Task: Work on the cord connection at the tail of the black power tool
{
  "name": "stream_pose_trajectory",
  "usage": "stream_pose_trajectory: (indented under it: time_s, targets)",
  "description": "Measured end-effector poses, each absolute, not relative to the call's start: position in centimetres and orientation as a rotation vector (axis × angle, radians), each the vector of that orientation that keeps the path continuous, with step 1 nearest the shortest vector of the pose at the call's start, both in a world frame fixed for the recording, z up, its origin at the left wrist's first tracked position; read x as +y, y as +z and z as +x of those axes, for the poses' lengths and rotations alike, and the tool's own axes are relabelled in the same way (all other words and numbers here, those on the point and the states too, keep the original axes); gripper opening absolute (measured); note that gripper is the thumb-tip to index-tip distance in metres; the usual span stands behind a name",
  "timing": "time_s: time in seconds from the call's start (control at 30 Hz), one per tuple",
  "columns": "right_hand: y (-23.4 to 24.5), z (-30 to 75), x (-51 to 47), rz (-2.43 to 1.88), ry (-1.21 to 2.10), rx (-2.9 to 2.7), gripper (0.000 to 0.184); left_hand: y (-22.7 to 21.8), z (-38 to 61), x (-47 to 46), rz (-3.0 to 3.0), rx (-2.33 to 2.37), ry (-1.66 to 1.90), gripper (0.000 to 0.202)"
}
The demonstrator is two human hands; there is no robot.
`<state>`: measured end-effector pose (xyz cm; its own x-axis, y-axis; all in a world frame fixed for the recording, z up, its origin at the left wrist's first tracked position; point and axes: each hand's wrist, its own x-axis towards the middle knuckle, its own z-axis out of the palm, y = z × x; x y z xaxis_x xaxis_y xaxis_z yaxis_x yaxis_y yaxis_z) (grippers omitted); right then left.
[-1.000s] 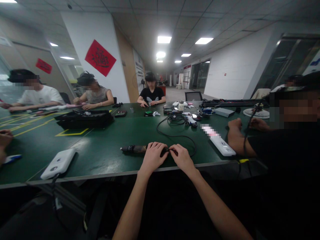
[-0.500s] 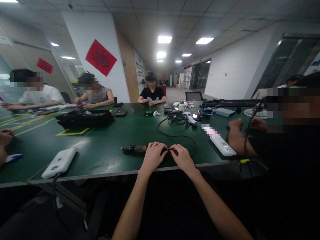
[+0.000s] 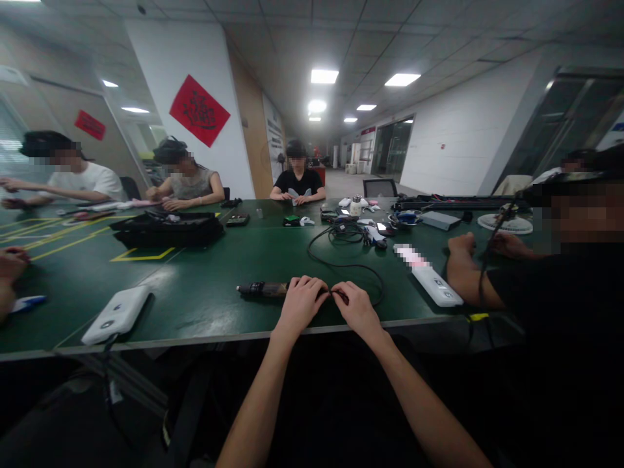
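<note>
An electric screwdriver [image 3: 263, 290] with a dark body lies near the table's front edge, its metal tip pointing left. My left hand [image 3: 305, 303] is closed over its rear end, hiding that part. Just to the right, my right hand [image 3: 357, 304] pinches the black cable [image 3: 381, 286] close to the tool's tail. The fingertips of both hands almost meet, so the join between cable and tool is mostly covered. From my right hand the cable loops round and back toward a pile of cords.
White power banks [image 3: 118, 314] lie left and right on the green table [image 3: 234, 260]. A black tray [image 3: 168, 229] stands at the back left. Tangled cords and small devices [image 3: 375, 234] lie beyond my hands. A co-worker's forearm [image 3: 468, 279] rests close on the right; others sit around.
My hands keep the same grip on the screwdriver and cable. The view has shifted very slightly. At far left, a co-worker's hands have risen a little.
</note>
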<state>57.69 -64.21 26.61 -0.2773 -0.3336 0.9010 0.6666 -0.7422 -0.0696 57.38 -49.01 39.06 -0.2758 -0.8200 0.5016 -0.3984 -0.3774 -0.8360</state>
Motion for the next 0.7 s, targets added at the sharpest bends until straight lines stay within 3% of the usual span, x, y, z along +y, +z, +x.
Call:
stream_pose_trajectory:
  time_s: [0.7]
  targets:
    - [26.63, 57.66, -64.22, -1.34, -2.045, -0.438, 0.016, 38.58, 56.93, -48.92, -1.623, 1.527, -1.683, 0.012]
